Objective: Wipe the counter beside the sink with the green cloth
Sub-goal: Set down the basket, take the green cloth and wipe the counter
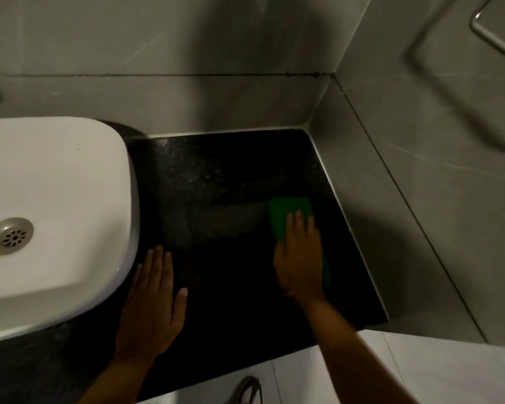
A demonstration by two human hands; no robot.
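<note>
a person's right hand (299, 258) lies flat, fingers stretched forward, pressing the green cloth (289, 217) onto the dark speckled surface (216, 182) beside the white sink (56, 205), with the cloth on the right side of the slab, near the tiled side wall (405, 199); the cloth is pinned under the palm rather than gripped. the left hand (155, 304) rests open and empty, palm down, just beside the sink's outer wall. the cloth shows beyond the fingertips and along the outer edge of the hand, folded into a narrow strip. because it is only pressed and not clutched, a quick stroke could let the hand slide over the cloth and leave it bunched or behind. a push to the right could jam the fingers against the side wall, and a pull toward the front edge could drag the cloth off the slab onto the pale floor (420, 374) below. the back strip by the rear wall and the band close to the sink look easy to miss, since the braced left hand covers part of that band. the light is dim, so wet or dirty patches are hard to judge.
</note>
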